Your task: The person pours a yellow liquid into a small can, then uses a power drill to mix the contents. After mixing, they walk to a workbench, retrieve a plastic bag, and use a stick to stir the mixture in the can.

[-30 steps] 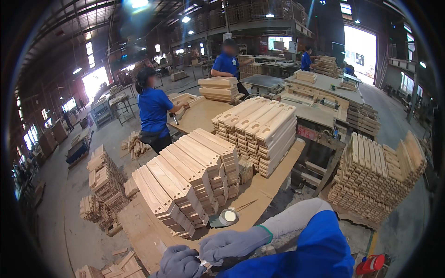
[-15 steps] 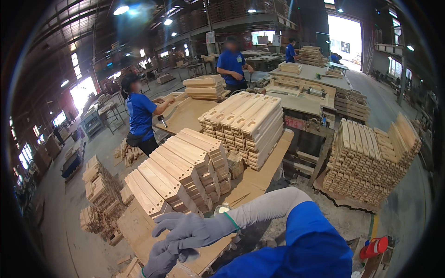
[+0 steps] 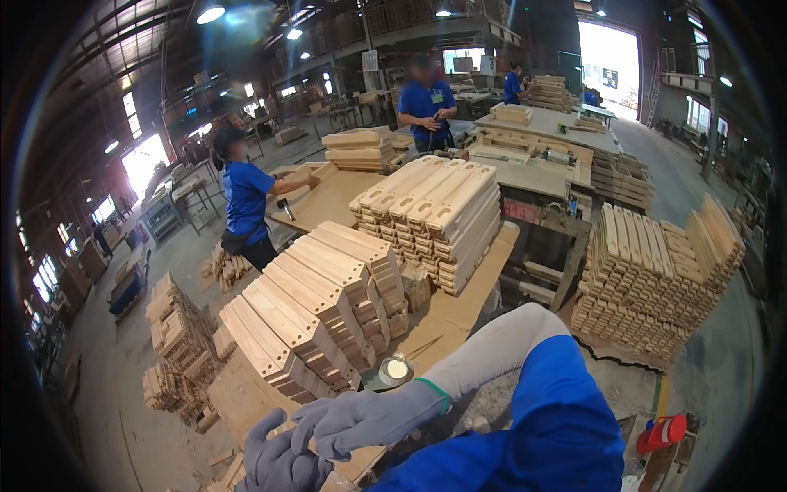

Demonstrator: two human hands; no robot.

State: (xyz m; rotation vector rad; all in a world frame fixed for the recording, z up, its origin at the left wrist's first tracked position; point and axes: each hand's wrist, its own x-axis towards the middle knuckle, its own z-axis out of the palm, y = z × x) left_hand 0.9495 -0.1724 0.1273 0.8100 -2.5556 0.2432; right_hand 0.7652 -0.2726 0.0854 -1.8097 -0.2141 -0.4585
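My right hand (image 3: 369, 420), in a grey glove with a green cuff, reaches in from the right above the near end of the work table. Its fingers are stretched and slightly apart, crossing close over my left hand (image 3: 283, 463), which wears a grey glove too. The left fingers are spread and partly bent, one pointing up. I see nothing held in either hand. Just beyond them stand stacked pale wooden boards (image 3: 307, 307) with holes at their ends. Beside my right wrist sits a small round container (image 3: 396, 371) with pale yellow contents.
Slotted wooden pieces (image 3: 430, 205) are stacked farther back on the brown table covering (image 3: 447, 324). Another stack (image 3: 635, 283) stands at the right, and a lower pile (image 3: 176, 328) at the left. A red bottle (image 3: 661, 435) lies near right. Co-workers in blue stand beyond.
My hands have moved slightly down and nearer, the right fingers shifting off the left hand's back. The round container shows more fully. A co-worker at the back has turned, hands brought together.
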